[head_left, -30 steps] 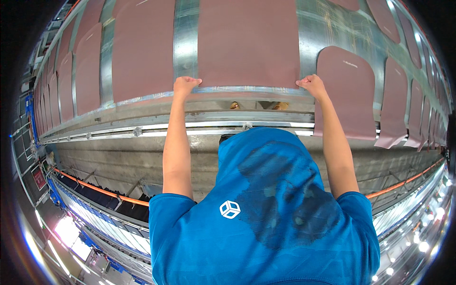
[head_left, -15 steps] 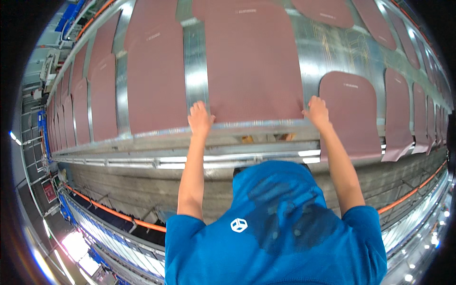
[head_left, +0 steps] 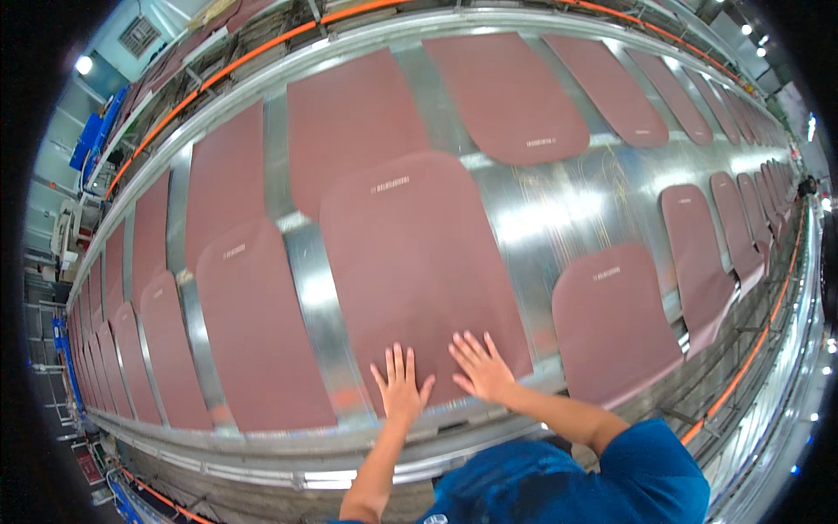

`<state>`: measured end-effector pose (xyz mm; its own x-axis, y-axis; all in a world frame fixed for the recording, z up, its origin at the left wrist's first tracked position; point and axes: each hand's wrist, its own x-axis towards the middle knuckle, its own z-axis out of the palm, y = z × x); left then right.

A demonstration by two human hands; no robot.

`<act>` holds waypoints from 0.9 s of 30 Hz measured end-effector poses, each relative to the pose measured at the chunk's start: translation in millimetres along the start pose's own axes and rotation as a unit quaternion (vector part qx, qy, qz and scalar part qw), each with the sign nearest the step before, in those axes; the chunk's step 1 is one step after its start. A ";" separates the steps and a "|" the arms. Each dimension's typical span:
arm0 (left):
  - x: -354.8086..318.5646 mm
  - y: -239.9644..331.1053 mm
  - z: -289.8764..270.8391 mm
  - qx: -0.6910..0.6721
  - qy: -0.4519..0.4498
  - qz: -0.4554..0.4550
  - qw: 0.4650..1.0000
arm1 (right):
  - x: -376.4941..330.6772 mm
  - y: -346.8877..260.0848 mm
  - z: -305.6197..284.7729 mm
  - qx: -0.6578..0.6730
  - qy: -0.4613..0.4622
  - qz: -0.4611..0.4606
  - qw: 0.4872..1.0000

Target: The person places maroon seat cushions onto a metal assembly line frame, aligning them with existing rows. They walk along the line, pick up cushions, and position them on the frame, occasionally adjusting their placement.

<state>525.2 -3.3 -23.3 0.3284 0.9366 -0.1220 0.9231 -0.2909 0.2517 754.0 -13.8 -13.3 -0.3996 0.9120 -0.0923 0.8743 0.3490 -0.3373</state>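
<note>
Gleaming steel tabletop (head_left: pixel 559 210) stretches away; we've got our left hand (head_left: pixel 403 389) and right hand (head_left: pixel 480 367) flat, fingers spread, gripping nothing, on the centred brown sheet (head_left: pixel 419 262), which looks laid down, smoothing unfinished.

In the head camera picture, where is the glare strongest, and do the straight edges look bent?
Head view: the strongest glare lies on the bare metal surface right of the large reddish-brown sheet under the left hand and right hand; small lamps flare at the upper left and right rim; the orange rail and the table edges curve strongly from fisheye distortion; the corners are black.
</note>
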 end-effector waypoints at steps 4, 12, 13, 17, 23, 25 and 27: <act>16.7 -5.1 -5.4 -0.009 -0.039 -0.047 0.998 | 12.9 15.3 -2.9 0.047 -0.023 -0.017 0.998; 257.8 -66.9 -24.3 0.083 0.107 -0.052 0.989 | 240.4 147.4 -40.6 -0.051 0.132 0.037 0.989; 285.8 -75.2 -26.4 0.095 0.121 -0.057 0.987 | 266.3 158.7 -42.5 -0.051 0.158 0.038 0.985; 327.8 -91.7 -41.1 0.071 0.139 -0.124 0.980 | 312.3 160.2 -45.0 -0.059 0.157 0.057 0.984; 284.0 -54.4 -9.0 0.052 0.156 -0.097 0.982 | 264.6 165.7 -31.1 -0.089 0.188 0.123 0.970; 221.8 -44.3 -7.9 0.035 0.138 -0.100 0.985 | 216.2 134.7 -20.4 -0.086 0.170 0.131 0.973; 163.0 -33.6 -6.3 0.031 0.122 -0.115 0.985 | 164.3 108.8 -16.5 -0.101 0.146 0.129 0.976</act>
<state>546.4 160.4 -45.6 0.0575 0.9961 0.0670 0.9805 -0.0689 0.1842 788.0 177.6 -49.7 -0.0892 0.9875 0.1303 0.9838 0.1078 -0.1433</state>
